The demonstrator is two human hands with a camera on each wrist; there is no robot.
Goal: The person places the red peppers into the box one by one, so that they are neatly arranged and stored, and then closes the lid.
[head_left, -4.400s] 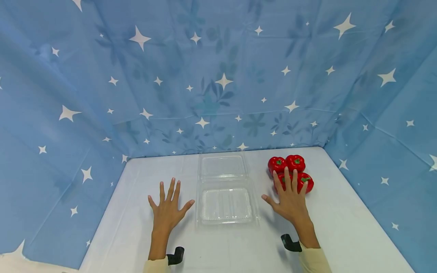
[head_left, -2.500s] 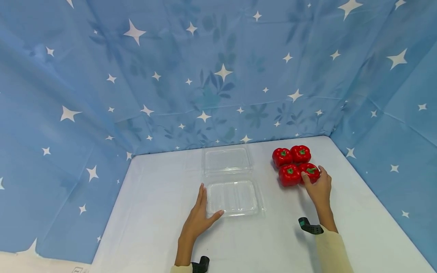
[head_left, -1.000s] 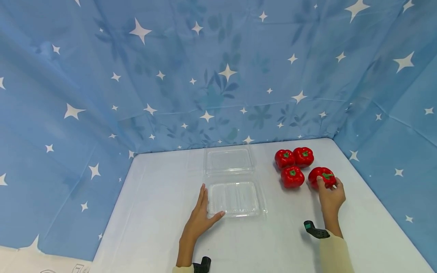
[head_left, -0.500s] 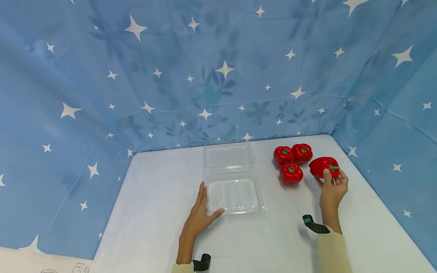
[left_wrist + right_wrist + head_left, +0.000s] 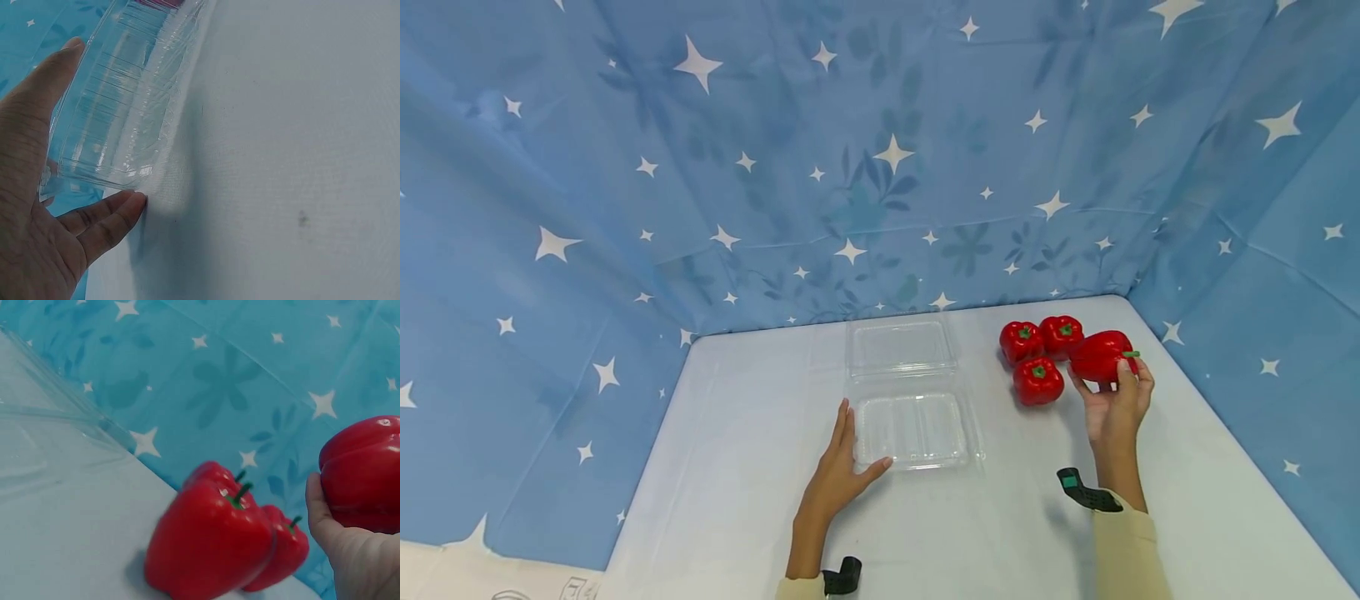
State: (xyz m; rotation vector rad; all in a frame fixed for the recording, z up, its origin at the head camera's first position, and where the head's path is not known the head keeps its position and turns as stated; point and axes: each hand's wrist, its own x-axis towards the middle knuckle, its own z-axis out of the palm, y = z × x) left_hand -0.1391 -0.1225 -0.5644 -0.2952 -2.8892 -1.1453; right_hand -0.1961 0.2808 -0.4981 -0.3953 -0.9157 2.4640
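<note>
My right hand (image 5: 1116, 408) grips a red pepper (image 5: 1099, 357), tipped on its side with its green stem to the right; the right wrist view shows this pepper (image 5: 365, 475) above the hand (image 5: 362, 556). Three other red peppers stand close together on its left, the nearest pepper (image 5: 1038, 382) in front. My left hand (image 5: 835, 483) lies at the left front corner of the clear plastic container (image 5: 913, 429), fingers straight along its side and thumb at its front edge. In the left wrist view the hand (image 5: 50, 206) touches the container (image 5: 106, 112).
The container's clear lid (image 5: 901, 346) lies opened out behind its base. A white cloth covers the table (image 5: 745, 417). Blue star-patterned curtains (image 5: 775, 208) rise behind and on both sides of it.
My right hand has lifted the front right pepper away from the others, turned it on its side, and now brought it slightly back and left. Earlier, my left hand moved to the container.
</note>
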